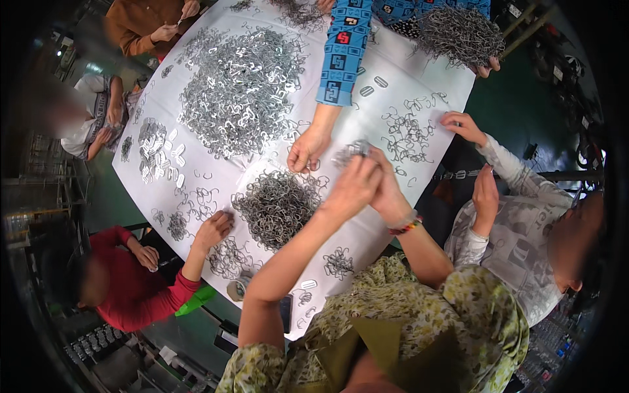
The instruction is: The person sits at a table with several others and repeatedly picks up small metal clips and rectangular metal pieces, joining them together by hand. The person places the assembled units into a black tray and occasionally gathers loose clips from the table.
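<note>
Above the middle of the white-covered table (367, 236), my left hand (354, 185) and my right hand (391, 191) are close together. Both are closed on a bunch of small silvery metal pieces (350, 152), which sticks out beyond my fingers; blur hides their exact shape. A beaded band circles my right wrist. Left of my forearm lies a dense heap of dark bent-wire hooks (278, 208). A co-worker's hand (309, 149), coming from a blue patterned sleeve, reaches down beside that heap, just left of my hands.
A large heap of shiny hooks (239, 92) covers the far left. Loose hooks (409, 134) are scattered at right, and flat slotted buckles (160, 154) lie at left. Co-workers surround the table; one holds a tangled wire bundle (458, 34). A small pile (338, 263) lies near me.
</note>
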`<move>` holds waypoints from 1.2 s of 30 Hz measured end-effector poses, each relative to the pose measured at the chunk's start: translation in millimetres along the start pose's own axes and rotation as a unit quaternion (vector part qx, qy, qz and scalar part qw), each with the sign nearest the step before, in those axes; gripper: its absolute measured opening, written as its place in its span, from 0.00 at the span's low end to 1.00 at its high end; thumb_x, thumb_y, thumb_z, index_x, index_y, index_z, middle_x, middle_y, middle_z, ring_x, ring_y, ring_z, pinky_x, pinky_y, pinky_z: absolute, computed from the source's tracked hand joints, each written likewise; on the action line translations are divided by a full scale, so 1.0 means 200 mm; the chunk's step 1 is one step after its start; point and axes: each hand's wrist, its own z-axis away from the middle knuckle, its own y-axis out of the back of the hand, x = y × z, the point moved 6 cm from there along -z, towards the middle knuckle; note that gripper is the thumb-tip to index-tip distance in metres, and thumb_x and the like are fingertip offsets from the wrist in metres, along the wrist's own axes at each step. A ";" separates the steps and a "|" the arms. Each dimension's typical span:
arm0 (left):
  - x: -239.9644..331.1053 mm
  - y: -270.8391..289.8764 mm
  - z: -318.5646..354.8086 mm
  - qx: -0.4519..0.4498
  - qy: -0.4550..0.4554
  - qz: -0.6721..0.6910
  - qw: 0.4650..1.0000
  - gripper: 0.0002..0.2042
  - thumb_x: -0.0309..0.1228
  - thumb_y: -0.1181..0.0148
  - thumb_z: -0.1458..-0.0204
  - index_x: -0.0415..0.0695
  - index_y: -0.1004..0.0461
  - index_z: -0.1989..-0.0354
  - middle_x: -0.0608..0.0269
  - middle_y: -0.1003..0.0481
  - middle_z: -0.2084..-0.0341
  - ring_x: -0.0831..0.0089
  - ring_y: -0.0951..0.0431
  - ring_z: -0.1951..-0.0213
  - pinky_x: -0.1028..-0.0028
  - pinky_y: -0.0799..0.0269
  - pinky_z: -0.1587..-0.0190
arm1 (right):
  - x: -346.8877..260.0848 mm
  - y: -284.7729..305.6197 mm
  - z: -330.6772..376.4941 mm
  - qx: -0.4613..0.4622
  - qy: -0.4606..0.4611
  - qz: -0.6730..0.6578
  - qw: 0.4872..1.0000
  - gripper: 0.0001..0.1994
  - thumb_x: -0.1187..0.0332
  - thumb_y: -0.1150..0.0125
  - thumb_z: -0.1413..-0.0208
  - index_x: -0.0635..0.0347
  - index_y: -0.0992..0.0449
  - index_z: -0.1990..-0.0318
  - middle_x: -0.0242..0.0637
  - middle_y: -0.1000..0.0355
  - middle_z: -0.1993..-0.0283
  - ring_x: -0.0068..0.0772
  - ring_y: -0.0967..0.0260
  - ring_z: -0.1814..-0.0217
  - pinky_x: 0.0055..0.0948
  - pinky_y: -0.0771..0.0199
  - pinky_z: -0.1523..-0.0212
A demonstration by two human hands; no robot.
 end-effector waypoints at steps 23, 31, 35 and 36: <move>-0.28 -0.24 0.22 0.036 0.312 0.158 0.936 0.20 0.19 0.45 0.53 0.45 0.26 0.49 0.53 0.36 0.40 0.47 0.41 0.37 0.55 0.40 0.36 | -0.37 0.37 -0.16 0.089 -0.004 0.544 0.834 0.38 0.62 0.42 0.43 0.61 0.53 0.28 0.49 0.39 0.36 0.47 0.33 0.43 0.44 0.27 0.47; -0.11 0.09 0.90 -0.124 0.368 -0.103 0.916 0.27 0.37 0.28 0.59 0.56 0.27 0.47 0.56 0.46 0.34 0.43 0.56 0.30 0.28 0.58 0.39 | -0.22 0.15 -0.08 -0.009 0.138 0.891 0.433 0.23 0.62 0.41 0.46 0.59 0.28 0.43 0.54 0.25 0.54 0.56 0.29 0.48 0.45 0.29 0.46; -0.11 0.11 1.06 -0.139 0.401 -0.127 0.897 0.37 0.41 0.22 0.70 0.66 0.31 0.44 0.62 0.51 0.32 0.42 0.59 0.29 0.27 0.60 0.38 | 0.25 0.02 0.06 -0.100 0.007 0.919 0.382 0.16 0.62 0.43 0.45 0.57 0.26 0.50 0.49 0.22 0.64 0.53 0.23 0.59 0.48 0.24 0.54; -0.12 0.12 1.08 -0.134 0.409 -0.123 0.894 0.37 0.40 0.22 0.71 0.66 0.30 0.45 0.64 0.50 0.32 0.42 0.59 0.29 0.27 0.60 0.38 | 0.37 0.01 0.12 -0.130 0.005 0.924 0.360 0.15 0.62 0.43 0.45 0.58 0.25 0.52 0.49 0.22 0.65 0.52 0.23 0.61 0.47 0.24 0.55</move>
